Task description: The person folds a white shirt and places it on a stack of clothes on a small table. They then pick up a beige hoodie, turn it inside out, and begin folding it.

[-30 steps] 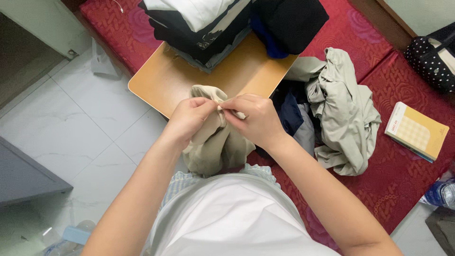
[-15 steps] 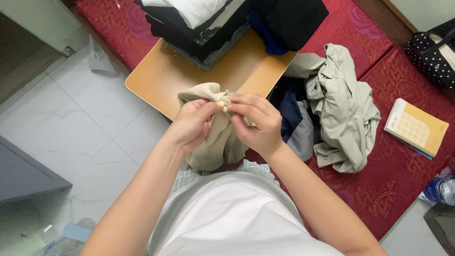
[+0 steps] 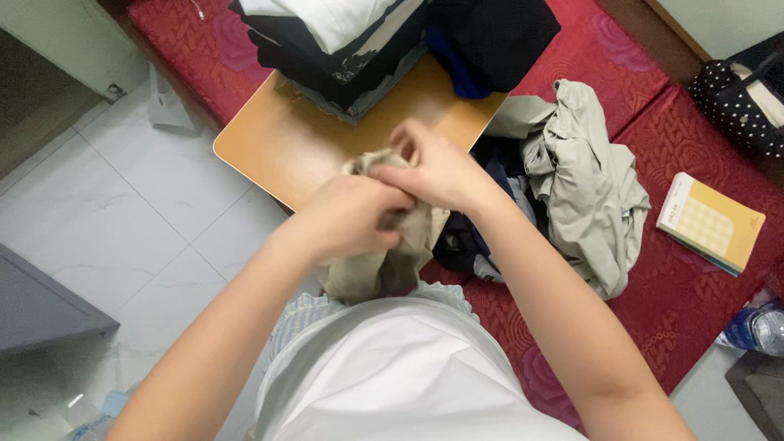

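Both my hands are bunched on a beige garment (image 3: 371,273) held just above my lap. My left hand (image 3: 351,216) grips its upper part from the left. Fingers of my right hand (image 3: 437,167) are closed on the garment's top edge, right against the left hand. The cloth hangs down toward my white shirt. Behind my hands is a wooden board (image 3: 286,139) carrying a stack of folded dark and white clothes (image 3: 343,41).
A loose pile of grey-green and dark clothes (image 3: 580,180) lies on the red mat (image 3: 678,286) to the right. A yellow book (image 3: 710,222), a dotted black bag (image 3: 739,94) and a water bottle (image 3: 755,327) are further right. White tiled floor (image 3: 122,220) is on the left.
My hands have drawn closer together on the beige garment and shifted slightly up toward the board, with the cloth bunched tighter between them.
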